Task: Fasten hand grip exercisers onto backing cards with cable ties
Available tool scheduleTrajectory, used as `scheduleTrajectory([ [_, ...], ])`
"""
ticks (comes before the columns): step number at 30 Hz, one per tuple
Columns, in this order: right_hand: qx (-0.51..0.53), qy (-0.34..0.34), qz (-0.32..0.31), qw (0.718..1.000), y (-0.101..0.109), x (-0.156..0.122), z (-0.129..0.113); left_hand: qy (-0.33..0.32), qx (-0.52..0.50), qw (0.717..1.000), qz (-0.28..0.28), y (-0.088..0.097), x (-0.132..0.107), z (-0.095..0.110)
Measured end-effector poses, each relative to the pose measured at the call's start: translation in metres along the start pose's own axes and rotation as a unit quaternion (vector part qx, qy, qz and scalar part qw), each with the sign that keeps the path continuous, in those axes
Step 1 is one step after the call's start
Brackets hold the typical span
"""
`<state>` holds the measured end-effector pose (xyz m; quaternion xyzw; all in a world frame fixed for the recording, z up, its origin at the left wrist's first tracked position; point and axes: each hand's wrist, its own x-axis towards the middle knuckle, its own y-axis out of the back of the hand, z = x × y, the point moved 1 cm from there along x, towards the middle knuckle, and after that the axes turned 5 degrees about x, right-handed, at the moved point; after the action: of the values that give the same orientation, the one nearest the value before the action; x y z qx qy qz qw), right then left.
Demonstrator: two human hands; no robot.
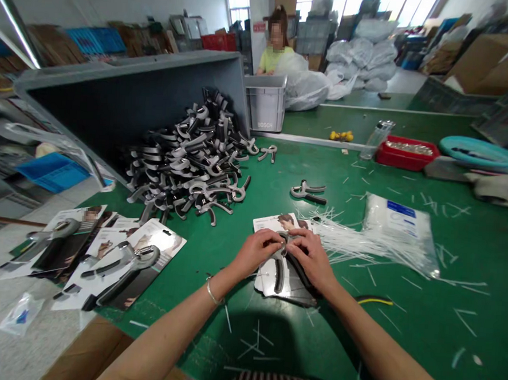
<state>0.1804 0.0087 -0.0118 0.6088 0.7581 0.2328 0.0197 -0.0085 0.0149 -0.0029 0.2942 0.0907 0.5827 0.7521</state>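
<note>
A grey and black hand grip exerciser (pixel 279 274) lies on a stack of printed cards (pixel 290 284) in front of me, its handles pointing toward me. My left hand (pixel 256 250) pinches at the top end of the exerciser from the left. From the right, my right hand (pixel 312 261) closes on the same end, fingertips close to those of the left. Whether a thin tie is between the fingertips cannot be made out. Loose white cable ties (pixel 341 241) fan out from a clear bag (pixel 396 221) right of the cards. Another exerciser (pixel 308 191) lies beyond my hands.
A tipped grey bin (pixel 136 68) spills a heap of exercisers (pixel 195 158) at left. Carded exercisers (pixel 124 262) lie at the left edge. Yellow-handled pliers (pixel 374 300) rest near my right forearm. Farther back are a red tray (pixel 406 153), a grey crate (pixel 265 102) and a person (pixel 275 48).
</note>
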Motion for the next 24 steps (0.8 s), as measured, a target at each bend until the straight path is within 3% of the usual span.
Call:
scheduleTrajectory([
  [6, -0.036, -0.005, -0.076, 0.996, 0.0002, -0.0004, 0.0028, 0.046, -0.044, 0.998, 0.020, -0.0048, -0.0008, -0.0065],
  [10, -0.039, -0.017, -0.094, 0.995, -0.0010, 0.0035, 0.0044, 0.030, -0.059, 0.997, 0.026, -0.0045, -0.0005, -0.0076],
  [19, -0.028, -0.014, -0.086, 0.996, -0.0013, 0.0035, 0.0060, 0.005, -0.051, 0.999, 0.016, -0.0028, -0.0029, -0.0019],
  [22, -0.019, -0.021, -0.059, 0.998, -0.0024, 0.0037, 0.0045, -0.011, -0.054, 0.998, -0.021, 0.0005, -0.0041, -0.0044],
  [24, -0.022, -0.021, -0.042, 0.999, -0.0031, 0.0035, 0.0039, 0.017, -0.080, 0.996, -0.048, 0.0044, -0.0026, -0.0070],
])
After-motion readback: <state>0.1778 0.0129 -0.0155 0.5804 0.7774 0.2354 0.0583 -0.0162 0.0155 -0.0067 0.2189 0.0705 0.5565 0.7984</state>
